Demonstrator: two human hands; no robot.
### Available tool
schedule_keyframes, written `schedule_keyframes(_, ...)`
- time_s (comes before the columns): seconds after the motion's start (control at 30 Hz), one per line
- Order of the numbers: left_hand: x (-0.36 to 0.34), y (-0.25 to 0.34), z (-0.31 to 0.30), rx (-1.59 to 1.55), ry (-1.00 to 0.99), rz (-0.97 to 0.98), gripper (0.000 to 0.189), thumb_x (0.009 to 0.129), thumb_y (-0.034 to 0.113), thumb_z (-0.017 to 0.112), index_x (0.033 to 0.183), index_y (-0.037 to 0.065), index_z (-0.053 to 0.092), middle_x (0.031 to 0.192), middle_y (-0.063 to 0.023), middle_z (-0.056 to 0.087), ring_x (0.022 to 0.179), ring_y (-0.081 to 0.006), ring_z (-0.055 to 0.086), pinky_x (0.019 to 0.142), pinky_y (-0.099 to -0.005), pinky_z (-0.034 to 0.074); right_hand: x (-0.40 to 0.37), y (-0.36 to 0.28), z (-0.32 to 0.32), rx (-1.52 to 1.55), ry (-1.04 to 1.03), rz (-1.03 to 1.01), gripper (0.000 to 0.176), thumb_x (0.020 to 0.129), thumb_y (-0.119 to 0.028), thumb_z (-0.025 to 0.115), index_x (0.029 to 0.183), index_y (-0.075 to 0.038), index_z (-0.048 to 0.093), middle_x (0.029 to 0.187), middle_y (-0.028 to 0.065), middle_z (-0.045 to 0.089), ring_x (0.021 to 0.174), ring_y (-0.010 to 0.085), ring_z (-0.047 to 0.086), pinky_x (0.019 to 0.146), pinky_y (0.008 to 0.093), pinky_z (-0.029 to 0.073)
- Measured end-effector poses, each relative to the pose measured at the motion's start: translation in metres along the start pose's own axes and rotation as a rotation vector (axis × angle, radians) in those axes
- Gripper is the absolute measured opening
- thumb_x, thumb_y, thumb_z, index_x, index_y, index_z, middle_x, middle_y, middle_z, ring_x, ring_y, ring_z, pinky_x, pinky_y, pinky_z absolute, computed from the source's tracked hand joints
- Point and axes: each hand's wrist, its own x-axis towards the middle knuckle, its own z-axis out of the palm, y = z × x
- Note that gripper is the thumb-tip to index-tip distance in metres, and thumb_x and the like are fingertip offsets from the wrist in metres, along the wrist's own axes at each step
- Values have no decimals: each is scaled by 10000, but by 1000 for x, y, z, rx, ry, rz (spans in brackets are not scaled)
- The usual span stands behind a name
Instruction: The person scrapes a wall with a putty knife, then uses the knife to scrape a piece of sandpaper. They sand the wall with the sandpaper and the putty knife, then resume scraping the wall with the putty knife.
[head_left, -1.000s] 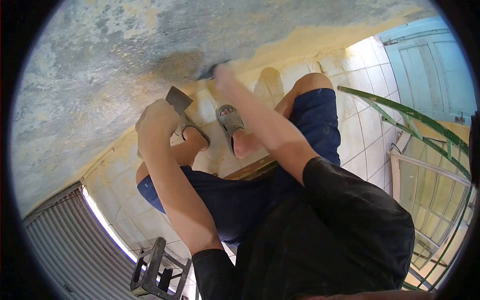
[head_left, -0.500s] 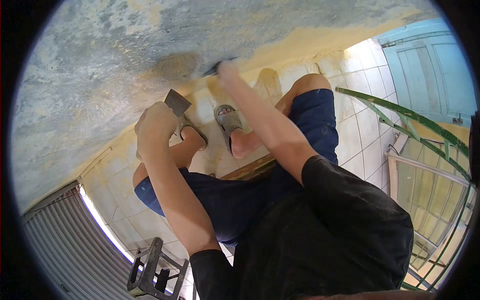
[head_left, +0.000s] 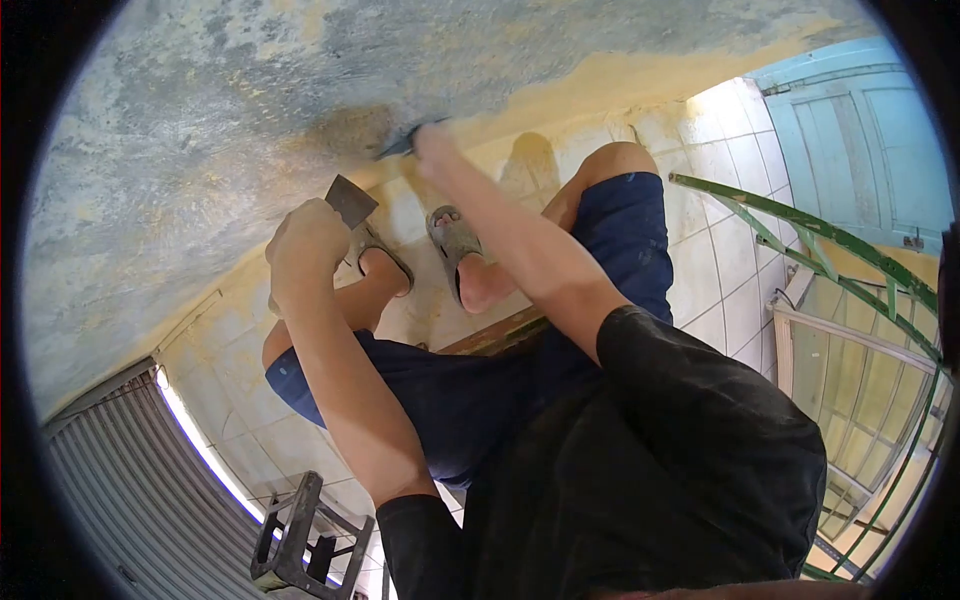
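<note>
Gripping one dark blade at the mottled wall, the blurred right hand, fingers closed, had just shifted nearer the left hand, whose curled fingers held one squarish scraper near the wall, bringing the blade beside the brown patch

The left arm is reaching forward, its forearm slanting toward the upper left of the view. The left hand is curling into a closed grip, its back facing the camera. The right arm is stretching forward and inward, passing above the right leg. The right hand is closing its fingers in a grip and looking blurred, so the single fingers are not showing clearly. It is reaching farther forward than the left hand, and the two hands are staying apart, neither one touching the other.
</note>
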Motion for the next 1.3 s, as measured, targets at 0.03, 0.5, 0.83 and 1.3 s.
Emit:
schedule_keyframes(0.03, 4, -1, 2, 4, -4, 8, 273, 945, 228, 578, 1079, 68, 753, 1127, -179, 739, 1080, -355, 705, 875, -445, 559, -13, -9, 0, -552, -67, -188, 294, 919, -127, 530, 1180, -43, 638, 1123, 137, 683, 1038, 294, 654, 829, 391, 549)
schedule_keyframes(0.5, 3, -12, 8, 35, -7, 9, 285, 962, 259, 566, 1087, 80, 749, 1138, -157, 740, 1108, -345, 692, 888, -442, 549, 72, 70, 97, -382, 567, -243, 171, 875, -166, 588, 950, -121, 734, 962, 131, 735, 908, 301, 694, 710, 462, 531)
schedule_keyframes(0.83, 3, -22, 9, -4, 87, 46, 306, 995, 264, 550, 1069, 10, 703, 927, -191, 718, 871, -334, 708, 794, -454, 550, 17, 108, -35, -117, 356, -222, 126, 720, -113, 671, 794, -33, 734, 883, 231, 717, 877, 397, 703, 741, 481, 556)
schedule_keyframes(1.3, -13, -17, 0, -41, 51, -3, 246, 846, 115, 620, 1030, 42, 766, 1105, -180, 743, 1079, -341, 706, 868, -423, 564, 54, 49, -13, 1417, 114, 244, 260, 915, 67, 459, 1122, 126, 605, 1127, 279, 620, 967, 324, 621, 777, 457, 526)
